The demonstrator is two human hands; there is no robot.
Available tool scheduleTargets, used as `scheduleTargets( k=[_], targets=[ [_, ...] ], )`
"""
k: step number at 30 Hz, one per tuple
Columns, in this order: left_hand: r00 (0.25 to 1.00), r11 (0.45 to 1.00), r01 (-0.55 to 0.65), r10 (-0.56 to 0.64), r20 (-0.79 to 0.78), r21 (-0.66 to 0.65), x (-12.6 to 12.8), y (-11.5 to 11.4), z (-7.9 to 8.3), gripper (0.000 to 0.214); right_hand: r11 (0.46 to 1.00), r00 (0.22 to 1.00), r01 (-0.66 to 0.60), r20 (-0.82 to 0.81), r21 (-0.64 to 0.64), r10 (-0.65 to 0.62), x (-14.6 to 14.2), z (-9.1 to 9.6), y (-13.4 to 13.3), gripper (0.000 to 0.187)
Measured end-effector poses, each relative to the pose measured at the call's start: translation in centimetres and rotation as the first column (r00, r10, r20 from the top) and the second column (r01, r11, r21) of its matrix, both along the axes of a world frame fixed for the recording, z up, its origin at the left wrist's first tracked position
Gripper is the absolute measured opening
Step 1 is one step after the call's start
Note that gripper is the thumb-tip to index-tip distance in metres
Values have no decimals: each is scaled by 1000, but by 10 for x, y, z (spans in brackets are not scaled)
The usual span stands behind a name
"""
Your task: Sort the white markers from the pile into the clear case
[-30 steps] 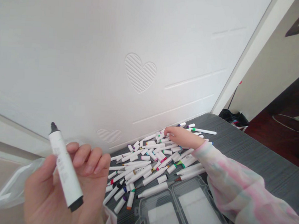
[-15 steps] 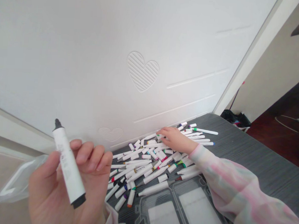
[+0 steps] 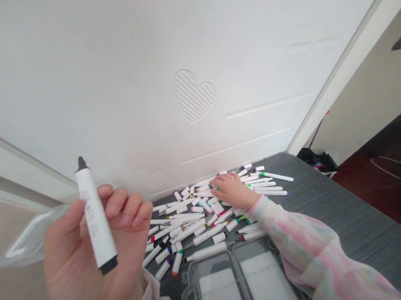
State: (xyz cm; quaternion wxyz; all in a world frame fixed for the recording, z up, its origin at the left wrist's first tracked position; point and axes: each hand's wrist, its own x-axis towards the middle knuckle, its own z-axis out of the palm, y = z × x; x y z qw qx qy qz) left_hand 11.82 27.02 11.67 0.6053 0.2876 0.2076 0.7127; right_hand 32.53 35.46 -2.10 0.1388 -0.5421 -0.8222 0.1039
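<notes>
My left hand [image 3: 127,243] is closed on a white marker [image 3: 96,220], held tilted between thumb and fingers. A bare dark nib points up at its top end, and the bottom end is black. On the right, my right hand [image 3: 234,190] reaches over a heap of loose white markers [image 3: 209,235] and caps. Its fingers are stretched out and rest among the pieces at the back of the heap. What lies under the fingertips is hidden, and I see nothing gripped there.
A clear plastic case [image 3: 240,274] with white inserts lies at the front of the dark grey table [image 3: 335,212]. Behind the heap rises a white panel [image 3: 130,73] with embossed hearts. A translucent plastic item [image 3: 34,237] is at the lower left.
My right hand has shifted slightly left within the heap, uncovering more markers beside it. My left hand still holds the marker, now a little further right in view.
</notes>
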Motion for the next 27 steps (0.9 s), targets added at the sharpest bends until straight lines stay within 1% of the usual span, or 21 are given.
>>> scheduleTargets(
  k=[5,9,12,16,21,27],
  targets=[
    [999,1000,-19,20,-25,21,0,2,0,13,997,997,71,-22,-7,-71,9,6,7,32],
    [999,1000,-12,13,-31,24,-1,3,-1,14,989,989,146,0,-15,-146,22,11,12,35],
    [999,1000,-14,15,-34,18,-1,2,0,14,984,984,175,27,-32,-174,27,13,13,33],
    [999,1000,-25,26,-38,14,-1,2,0,13,982,982,184,60,-50,-181,26,12,11,30],
    [999,1000,-23,23,-41,12,0,3,0,14,980,980,184,85,-72,-178,24,7,10,31],
    [999,1000,-14,14,-35,7,-1,3,-1,13,979,980,189,76,-79,-183,24,6,11,32]
  ],
)
